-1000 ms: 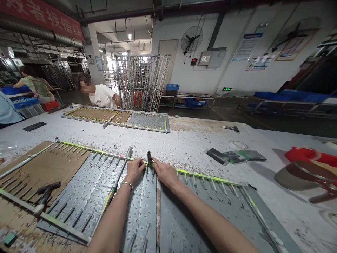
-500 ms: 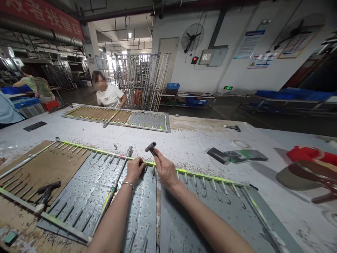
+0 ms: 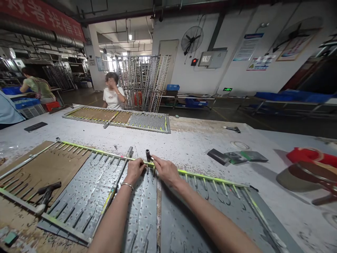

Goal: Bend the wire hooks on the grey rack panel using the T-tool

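— Hands at the far rail now; the left hand (image 3: pixel 135 169) sits curled on the yellow-green bar (image 3: pixel 210 176) of the hook rack (image 3: pixel 86 189), its fingers clenched over the edge, pinning it by the look of it; whether they pinch one of the small hooks I cannot tell.

— And the right?

— Right hand (image 3: pixel 165 169) grasps a short grey tube (image 3: pixel 147 155) between thumb and fingertips, the tube upright, its lower end right at the bar, just beside the left knuckles; held vertical, I'd judge, to sit over a peg there.

— Anything crowding them?

— A long rod (image 3: pixel 119 177) lies slantwise across the rack just left of the left wrist; a hammer (image 3: pixel 46 193) rests well to the left on the brown board; dark plates (image 3: pixel 237 155) lie on the desk (image 3: pixel 189 140) to the right, and beyond them a red tray (image 3: pixel 306 155); a second rack (image 3: pixel 118 119) lies farther back, with a person in a white shirt (image 3: pixel 113 98) behind it; nothing stands between the hands and the bar.
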Tool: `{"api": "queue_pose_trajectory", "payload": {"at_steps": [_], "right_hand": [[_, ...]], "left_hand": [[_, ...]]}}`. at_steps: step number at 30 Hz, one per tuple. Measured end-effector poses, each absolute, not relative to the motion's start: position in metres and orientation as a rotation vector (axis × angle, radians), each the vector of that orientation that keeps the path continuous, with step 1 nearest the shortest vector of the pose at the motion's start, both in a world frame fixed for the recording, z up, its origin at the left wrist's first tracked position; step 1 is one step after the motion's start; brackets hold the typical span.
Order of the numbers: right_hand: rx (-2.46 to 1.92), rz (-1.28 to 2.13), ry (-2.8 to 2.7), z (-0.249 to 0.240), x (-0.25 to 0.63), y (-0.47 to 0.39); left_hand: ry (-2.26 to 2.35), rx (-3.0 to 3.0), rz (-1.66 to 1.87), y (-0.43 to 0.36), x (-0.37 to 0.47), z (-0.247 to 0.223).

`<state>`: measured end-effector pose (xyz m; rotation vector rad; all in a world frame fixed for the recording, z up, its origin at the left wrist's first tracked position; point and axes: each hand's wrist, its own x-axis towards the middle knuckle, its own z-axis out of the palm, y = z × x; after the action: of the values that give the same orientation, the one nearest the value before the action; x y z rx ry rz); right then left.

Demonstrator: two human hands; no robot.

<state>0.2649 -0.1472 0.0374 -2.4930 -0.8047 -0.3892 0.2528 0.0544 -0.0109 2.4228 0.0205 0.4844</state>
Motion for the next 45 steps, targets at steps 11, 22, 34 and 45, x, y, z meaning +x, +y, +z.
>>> {"api": "queue_pose_trajectory", "payload": {"at_steps": [11, 22, 34, 45], "right_hand": [[-2.462, -0.380, -0.620, 0.035, 0.270, -0.166], [-2.477, -0.475, -0.671, 0.040, 0.259, -0.159], [-2.468, -0.351, -0.666, 0.030, 0.260, -0.158], [-2.545, -0.327, -0.458, 0.023, 0.267, -0.214]], "left_hand": [[0.014, 2.383, 0.401, 0.058, 0.253, -0.009], [0.002, 2.390, 0.407, 0.057, 0.251, -0.005], [-0.009, 2.395, 0.414, 0.057, 0.251, -0.005], [-0.068, 2.285, 0.296, 0.069, 0.247, -0.001]]}}
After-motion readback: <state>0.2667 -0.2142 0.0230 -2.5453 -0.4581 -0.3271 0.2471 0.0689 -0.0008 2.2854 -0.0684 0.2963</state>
